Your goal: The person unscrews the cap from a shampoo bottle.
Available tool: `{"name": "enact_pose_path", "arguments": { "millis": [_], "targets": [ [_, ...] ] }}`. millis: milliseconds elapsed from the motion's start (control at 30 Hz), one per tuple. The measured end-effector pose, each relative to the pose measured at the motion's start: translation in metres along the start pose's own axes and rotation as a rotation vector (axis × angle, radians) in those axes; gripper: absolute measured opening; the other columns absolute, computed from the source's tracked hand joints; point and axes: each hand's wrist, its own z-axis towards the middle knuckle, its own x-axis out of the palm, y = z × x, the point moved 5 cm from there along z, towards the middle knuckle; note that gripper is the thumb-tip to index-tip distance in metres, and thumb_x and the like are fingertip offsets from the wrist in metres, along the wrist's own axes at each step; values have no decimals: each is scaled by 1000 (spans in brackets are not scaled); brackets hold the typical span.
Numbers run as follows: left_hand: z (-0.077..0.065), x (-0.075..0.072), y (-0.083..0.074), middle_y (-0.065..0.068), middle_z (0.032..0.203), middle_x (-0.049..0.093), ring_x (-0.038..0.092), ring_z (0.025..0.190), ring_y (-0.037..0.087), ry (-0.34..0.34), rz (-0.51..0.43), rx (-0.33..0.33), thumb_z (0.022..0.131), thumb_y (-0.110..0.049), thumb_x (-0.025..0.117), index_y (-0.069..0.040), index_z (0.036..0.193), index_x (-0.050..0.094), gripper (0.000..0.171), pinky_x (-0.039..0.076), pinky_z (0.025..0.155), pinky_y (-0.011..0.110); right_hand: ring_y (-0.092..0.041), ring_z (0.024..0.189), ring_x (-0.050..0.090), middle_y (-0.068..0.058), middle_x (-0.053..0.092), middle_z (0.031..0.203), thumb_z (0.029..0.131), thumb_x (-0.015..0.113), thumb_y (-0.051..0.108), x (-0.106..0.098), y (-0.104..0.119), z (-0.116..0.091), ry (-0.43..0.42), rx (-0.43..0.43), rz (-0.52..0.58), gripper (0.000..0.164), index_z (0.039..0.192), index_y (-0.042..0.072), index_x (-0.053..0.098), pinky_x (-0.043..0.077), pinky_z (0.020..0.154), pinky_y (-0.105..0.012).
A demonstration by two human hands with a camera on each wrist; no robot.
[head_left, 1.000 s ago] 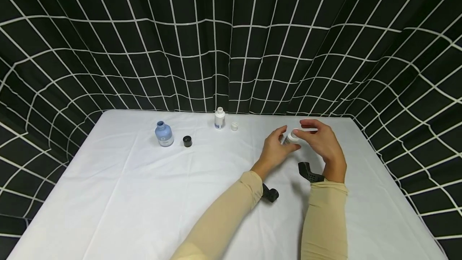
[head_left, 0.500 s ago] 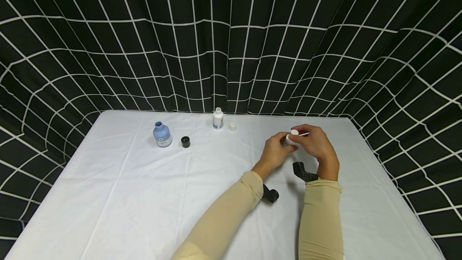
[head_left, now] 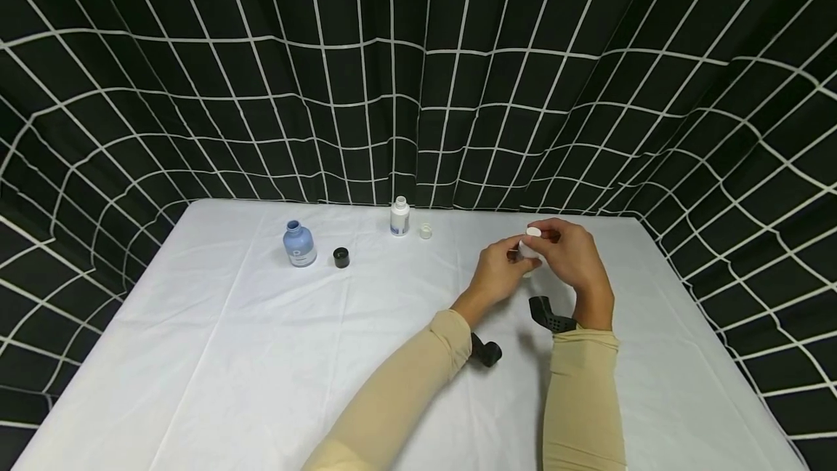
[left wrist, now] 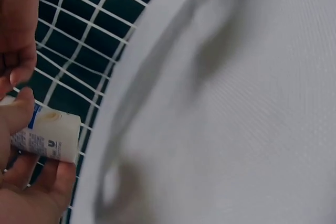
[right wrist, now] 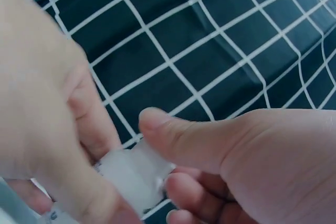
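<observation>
My left hand (head_left: pixel 495 272) grips a small white bottle (left wrist: pixel 56 134) by its body, over the right part of the table. Printed text and a blue patch show on its side in the left wrist view. Thumb and fingers of my right hand (head_left: pixel 577 259) pinch the white cap (head_left: pixel 533 232) at the bottle's top. In the right wrist view, the cap end (right wrist: pixel 149 171) lies between the right thumb and curled fingers, and the left hand covers much of the body. Both hands are close together, with the bottle tilted between them.
A blue bottle (head_left: pixel 299 244) stands uncapped at the left, beside a black cap (head_left: pixel 341 257). Farther back, an open white bottle (head_left: pixel 399 216) has a small white cap (head_left: pixel 426 231) next to it. A black gridded curtain (head_left: pixel 418 78) rises behind the white table (head_left: pixel 261 369).
One second ago the right fingers were spread around the bottle's top; they have since drawn in and pinch the cap. The left hand keeps its grip on the bottle.
</observation>
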Motion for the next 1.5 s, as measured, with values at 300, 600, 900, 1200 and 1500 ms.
{"name": "enact_pose_path", "arguments": {
  "millis": [300,600,900,1200,1500],
  "targets": [
    [-8,-20,-20,8,102,78,62,81,-2,-48,-50,38,87,-22,81,-17,123,73,37,48,68,11,-13,85,58,-12,71,102,95,72,37,-6,21,-4,-75,-37,69,38,119,7,71,48,67,-19],
    [-22,-43,-28,5,107,71,63,90,-1,-75,-52,81,84,-25,85,-19,126,72,44,54,78,11,-4,79,59,-3,70,95,94,74,36,-4,40,-8,-92,-91,161,35,117,9,74,49,64,-16],
    [-37,-69,-27,3,104,70,67,95,6,-47,-56,66,85,-28,84,-20,131,70,48,56,83,14,-5,77,60,10,68,94,93,76,29,3,57,-8,-7,-176,231,31,116,9,75,50,66,-17],
    [-46,-106,-31,5,117,71,65,103,10,49,12,73,88,-23,82,-14,134,67,49,56,88,16,-8,74,61,2,70,94,92,77,28,15,81,-11,42,-231,258,25,111,10,74,50,64,-19],
    [-51,-136,-29,0,118,72,67,104,11,74,34,96,86,-22,83,-16,129,70,46,57,89,17,-9,71,62,8,69,86,88,82,26,29,102,-16,17,-224,351,27,108,9,76,51,62,-18]
  ]
}}
